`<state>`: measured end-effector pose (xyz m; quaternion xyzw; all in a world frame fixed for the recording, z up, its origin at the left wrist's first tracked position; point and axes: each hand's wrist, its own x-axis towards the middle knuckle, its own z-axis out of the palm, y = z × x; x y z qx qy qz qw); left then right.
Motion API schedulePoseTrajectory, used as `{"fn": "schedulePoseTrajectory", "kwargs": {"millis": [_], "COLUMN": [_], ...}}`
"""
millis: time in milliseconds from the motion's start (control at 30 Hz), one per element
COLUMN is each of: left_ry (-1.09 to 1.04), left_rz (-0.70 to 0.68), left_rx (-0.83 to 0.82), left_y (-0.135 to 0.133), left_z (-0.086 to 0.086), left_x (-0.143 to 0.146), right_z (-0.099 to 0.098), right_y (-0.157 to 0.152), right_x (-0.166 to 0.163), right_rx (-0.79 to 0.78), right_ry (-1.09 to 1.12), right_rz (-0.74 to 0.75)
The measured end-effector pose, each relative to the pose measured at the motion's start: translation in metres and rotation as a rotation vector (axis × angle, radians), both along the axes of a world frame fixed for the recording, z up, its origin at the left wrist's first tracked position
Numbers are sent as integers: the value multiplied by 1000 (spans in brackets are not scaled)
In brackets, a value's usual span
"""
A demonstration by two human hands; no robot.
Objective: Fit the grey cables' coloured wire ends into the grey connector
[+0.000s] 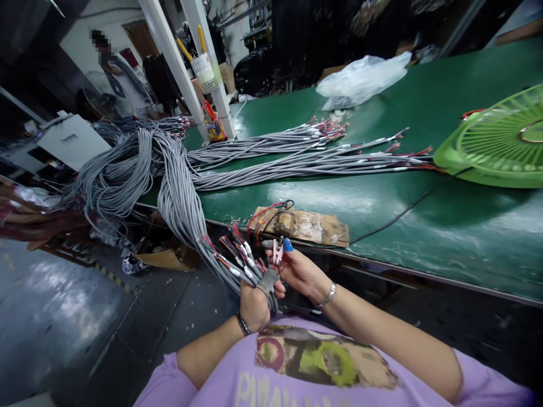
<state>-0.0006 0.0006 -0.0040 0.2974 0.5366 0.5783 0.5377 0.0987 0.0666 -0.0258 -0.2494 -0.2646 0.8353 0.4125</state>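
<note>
My left hand (255, 305) is closed round a thick bundle of grey cables (182, 203) that hangs off the green table edge; the cable ends (237, 254) show red, green and white wire tips. A grey wrap covers my left thumb. My right hand (299, 270) pinches a small pinkish clip-like tool (278, 250) between fingertips that wear blue and grey covers, right at the wire tips. A bracelet sits on my right wrist and a watch on my left.
More grey cables (305, 152) lie across the green table (445, 226). A worn wooden block (311, 226) with red and black wires sits at the table edge. A green fan (496, 141), a plastic bag (365, 76) and a white post (169, 56) stand beyond. Another person (123, 79) is far left.
</note>
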Motion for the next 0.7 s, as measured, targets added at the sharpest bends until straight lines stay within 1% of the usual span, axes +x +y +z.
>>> {"fn": "schedulePoseTrajectory", "kwargs": {"millis": [133,300,400,533,633,700], "left_ry": [8,4,20,37,18,-8], "left_rz": [-25,-39,-56,-79,-63,-39], "left_rx": [10,13,17,16,31,36], "left_y": [-1,-6,-10,-15,-15,-13], "left_z": [-4,-6,-5,-4,-2,1], "left_x": [-1,-5,-9,-14,-14,-12], "right_z": [-3,-4,-5,-5,0,5], "right_y": [1,-1,-5,-9,-7,-4], "right_x": [-4,-1,6,15,17,15], "right_rx": [-83,-170,-166,-154,-160,-121], "right_ry": [27,114,143,96,55,31], "right_rz": [-64,-37,-17,34,42,25]}}
